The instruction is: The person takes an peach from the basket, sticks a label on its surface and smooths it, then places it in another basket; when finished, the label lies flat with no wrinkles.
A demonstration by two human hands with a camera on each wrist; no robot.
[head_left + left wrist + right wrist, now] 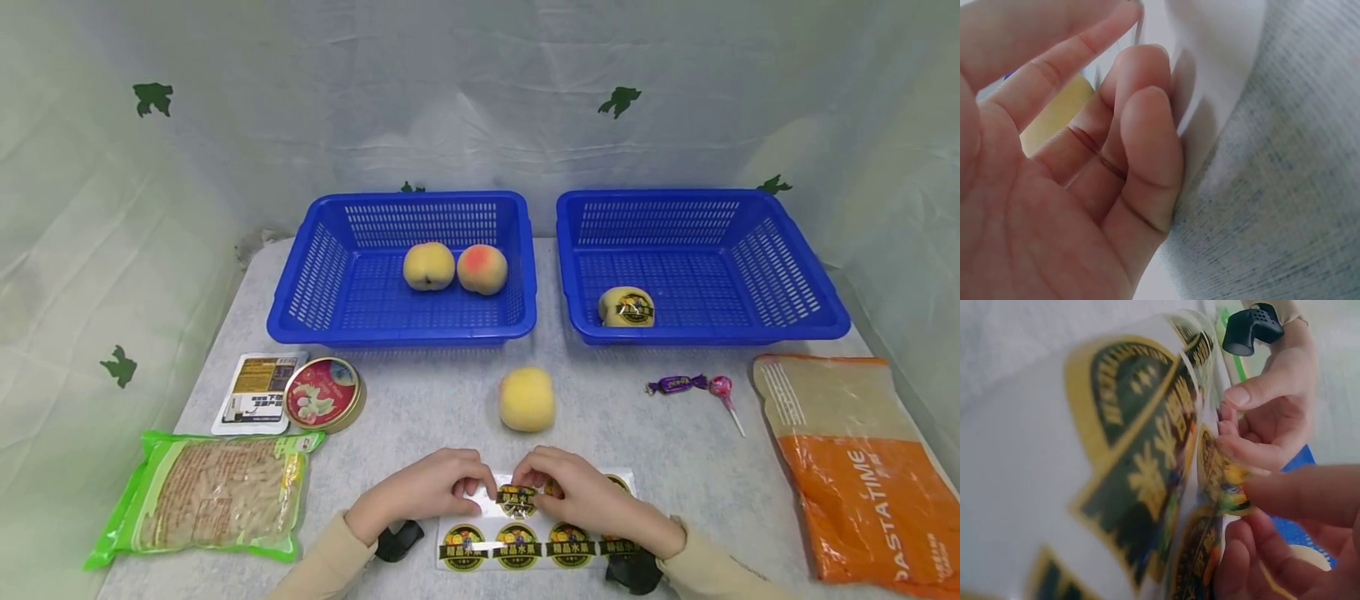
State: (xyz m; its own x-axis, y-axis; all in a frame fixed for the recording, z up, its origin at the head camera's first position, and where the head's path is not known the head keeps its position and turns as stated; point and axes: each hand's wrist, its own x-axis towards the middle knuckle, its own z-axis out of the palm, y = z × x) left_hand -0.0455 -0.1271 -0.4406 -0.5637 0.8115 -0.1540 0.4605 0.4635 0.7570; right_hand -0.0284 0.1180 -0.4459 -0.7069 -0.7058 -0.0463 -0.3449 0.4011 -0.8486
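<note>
My right hand (573, 493) pinches a dark and gold fruit-label sticker (516, 498) between thumb and index finger. In the right wrist view the sticker (1235, 489) stands partly raised from its sheet. The white sticker sheet (480, 507) lies flat near the table's front, with several more labels on it. My left hand (438, 485) rests at the sheet's left part, its index fingertip touching beside the pinched sticker. In the left wrist view, its other fingers (1147, 144) bend loosely against the sheet with nothing in them. A yellow peach (527, 400) sits just beyond both hands.
Two peaches lie in the left blue basket (401, 336); a labelled peach (622, 307) is in the right blue basket (712, 336). At left are a round tin (322, 393), a white packet (258, 392) and a green bag (210, 496). Candy (677, 383), a lollipop (722, 387) and an orange bag (862, 475) are right.
</note>
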